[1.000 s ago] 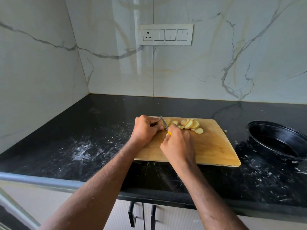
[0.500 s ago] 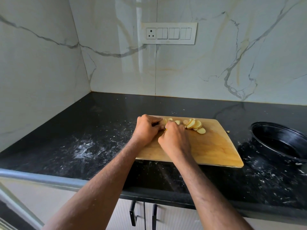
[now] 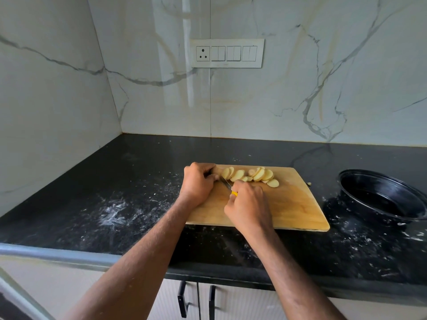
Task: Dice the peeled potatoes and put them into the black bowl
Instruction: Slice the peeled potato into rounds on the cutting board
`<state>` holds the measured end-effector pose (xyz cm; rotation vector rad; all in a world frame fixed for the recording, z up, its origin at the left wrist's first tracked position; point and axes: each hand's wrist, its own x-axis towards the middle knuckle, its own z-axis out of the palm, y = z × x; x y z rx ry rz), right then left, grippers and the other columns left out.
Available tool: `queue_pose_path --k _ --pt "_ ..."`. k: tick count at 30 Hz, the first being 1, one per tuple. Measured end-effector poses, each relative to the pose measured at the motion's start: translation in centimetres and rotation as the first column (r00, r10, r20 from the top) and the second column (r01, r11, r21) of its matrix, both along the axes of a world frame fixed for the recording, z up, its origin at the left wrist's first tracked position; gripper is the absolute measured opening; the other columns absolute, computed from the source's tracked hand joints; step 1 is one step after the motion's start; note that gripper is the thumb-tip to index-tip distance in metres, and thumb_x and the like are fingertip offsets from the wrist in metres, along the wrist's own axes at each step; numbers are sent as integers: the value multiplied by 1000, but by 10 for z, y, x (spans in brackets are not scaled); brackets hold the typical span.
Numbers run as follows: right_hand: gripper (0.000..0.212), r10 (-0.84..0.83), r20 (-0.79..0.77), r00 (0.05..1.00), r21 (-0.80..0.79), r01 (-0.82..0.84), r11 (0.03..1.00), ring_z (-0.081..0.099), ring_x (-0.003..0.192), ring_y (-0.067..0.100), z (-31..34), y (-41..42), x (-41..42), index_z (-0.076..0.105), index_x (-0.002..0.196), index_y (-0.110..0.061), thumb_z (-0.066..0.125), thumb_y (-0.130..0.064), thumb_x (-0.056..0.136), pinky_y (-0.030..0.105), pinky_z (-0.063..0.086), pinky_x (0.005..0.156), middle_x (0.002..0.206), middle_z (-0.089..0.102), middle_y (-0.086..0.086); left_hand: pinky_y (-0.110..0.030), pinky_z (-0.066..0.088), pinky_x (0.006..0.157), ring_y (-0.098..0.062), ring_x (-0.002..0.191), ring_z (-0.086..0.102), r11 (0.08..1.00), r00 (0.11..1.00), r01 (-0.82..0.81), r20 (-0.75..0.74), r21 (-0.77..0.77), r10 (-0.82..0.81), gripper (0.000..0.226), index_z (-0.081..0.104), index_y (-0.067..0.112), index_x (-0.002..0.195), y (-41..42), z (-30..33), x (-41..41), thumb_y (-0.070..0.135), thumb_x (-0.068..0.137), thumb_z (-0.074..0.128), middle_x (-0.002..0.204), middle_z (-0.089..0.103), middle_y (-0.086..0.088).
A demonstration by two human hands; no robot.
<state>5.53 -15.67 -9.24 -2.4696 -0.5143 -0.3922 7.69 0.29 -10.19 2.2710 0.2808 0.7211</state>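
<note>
A wooden cutting board (image 3: 293,206) lies on the black counter. Along its far edge sits a row of pale yellow potato slices (image 3: 256,175). My left hand (image 3: 197,184) curls over the uncut end of the potato (image 3: 218,173) at the board's far left corner; most of that piece is hidden under my fingers. My right hand (image 3: 248,205) grips a small knife with a yellow handle (image 3: 234,193). Its blade (image 3: 226,183) points toward the potato, just beside my left fingers. The black bowl (image 3: 383,197) stands to the right of the board, with nothing visible in it.
One small potato scrap (image 3: 309,184) lies on the counter between board and bowl. White powdery smears (image 3: 113,215) cover the counter left of the board. A marble wall with a switch plate (image 3: 227,53) rises behind. Cabinet handles (image 3: 182,299) show below the counter's front edge.
My right hand drew back toward me, and the knife's blade and yellow handle show again after being hidden half a second ago. My left hand stays on the potato.
</note>
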Motion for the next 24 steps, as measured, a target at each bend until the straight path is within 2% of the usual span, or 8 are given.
queue_pose_path --k 3,6,8,10,15,18,21,24 --pt "18 -15 22 1000 41 14 999 62 82 22 -1 2 3 68 99 -16 59 -9 85 37 56 65 84 67 3 -21 50 78 -11 76 58 998 999 -20 26 -65 21 9 73 13 81 1 1 -2 6 84 76 76 67 6" --pt "12 -42 46 998 98 37 994 58 71 16 -4 2 6 69 93 -14 62 -9 85 24 42 49 77 65 0 -27 58 81 -17 79 69 997 1000 17 26 -79 -15 7 78 9 88 -2 4 -5 8 81 81 78 75 3" --pt "9 -50 50 998 130 43 991 55 70 13 -5 1 7 68 93 -16 62 -11 88 16 31 47 78 65 -2 -24 58 83 -12 82 70 994 1000 9 19 -106 -7 13 79 13 90 -3 5 -5 11 78 85 78 73 9" --pt "8 -43 51 998 159 34 987 56 72 13 -6 0 6 67 94 -16 62 -12 89 17 35 49 79 66 -2 -20 56 83 -7 86 70 989 1000 -10 15 -148 12 22 80 16 96 -1 5 -3 15 75 88 82 72 12" --pt "8 -39 110 993 207 16 978 63 69 18 -7 0 1 65 98 -18 62 -15 91 30 51 54 79 69 0 -29 60 75 -19 83 71 988 1000 -1 -6 -156 0 5 80 19 81 -4 6 -5 18 80 85 78 75 5" --pt "8 -14 118 993 185 -8 983 61 70 17 -6 2 -3 64 101 -18 61 -17 94 27 48 52 81 68 0 -30 60 72 -16 76 70 989 1000 2 -18 -147 -4 4 80 21 80 -5 7 -5 19 83 82 73 74 8" --pt "10 2 111 994 154 -19 988 61 71 19 -5 4 -4 64 103 -16 59 -17 94 28 45 52 83 68 3 -19 53 62 -4 63 60 988 1000 -3 -13 -156 1 8 80 22 76 -6 6 -4 17 83 82 68 72 10" --pt "13 2 96 995 133 -15 991 54 69 17 -4 4 -4 64 106 -15 58 -17 95 24 35 52 81 64 3 -14 53 65 -3 70 63 987 1000 -24 10 -160 26 7 80 21 79 -6 7 -3 17 79 86 72 73 11"
